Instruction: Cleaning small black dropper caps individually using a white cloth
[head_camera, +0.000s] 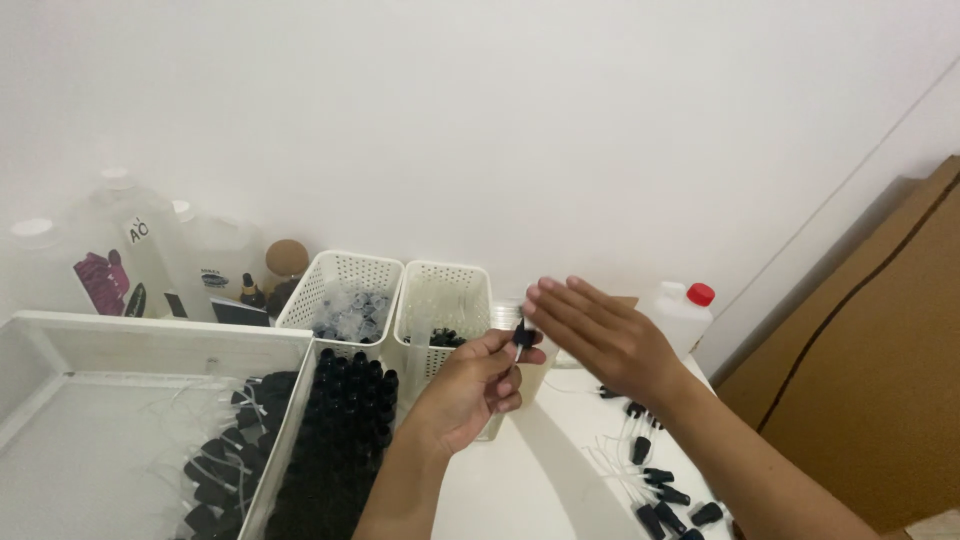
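White tabletop (520, 490), baskets behind: left hand (470, 390) pinches a black dropper cap (520, 340) upright above a clear bottle (515, 375), right hand (600, 335) flat, fingers spread wide, shielding it; spare droppers (660, 490) near.

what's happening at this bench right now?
A person is working with both bare hands over a white table. The left hand pinches a small black dropper cap between its fingers. The right hand is held flat and open just above it, gripping nothing. More black droppers lie loose on the table to the right. To the left, a bin of black bottles stands in front of two white perforated baskets.
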